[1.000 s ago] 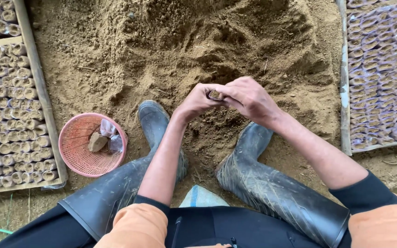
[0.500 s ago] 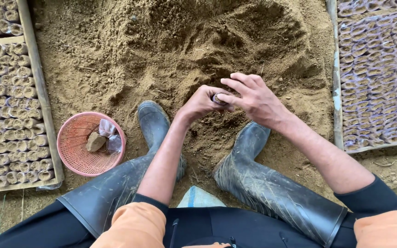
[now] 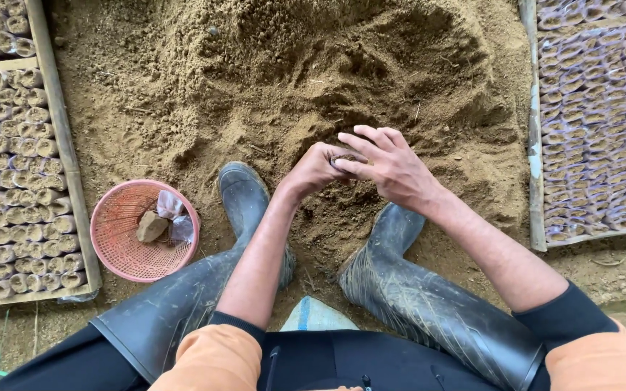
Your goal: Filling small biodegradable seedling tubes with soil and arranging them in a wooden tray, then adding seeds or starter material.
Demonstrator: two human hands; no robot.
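Two hands packing a small soil pot over a big sand heap, outdoors on the ground.

Big heap of brown sandy soil [image 3: 291, 80] filling the middle, dug out in a bowl shape. Two wooden trays of little filled pots, one at the left [image 3: 9, 174] and one at the right [image 3: 595, 123]. Two dark rubber boots [image 3: 244, 199], toes pointing at the heap. One round pink basket [image 3: 114, 250] by the left boot, with one clod and some clear plastic inside. Left hand [image 3: 313, 170] closed around a small soil pot [image 3: 342, 160], right hand [image 3: 393, 166] touching it on top, fingers spread apart. Pot mostly hidden, so cannot tell which way it points.
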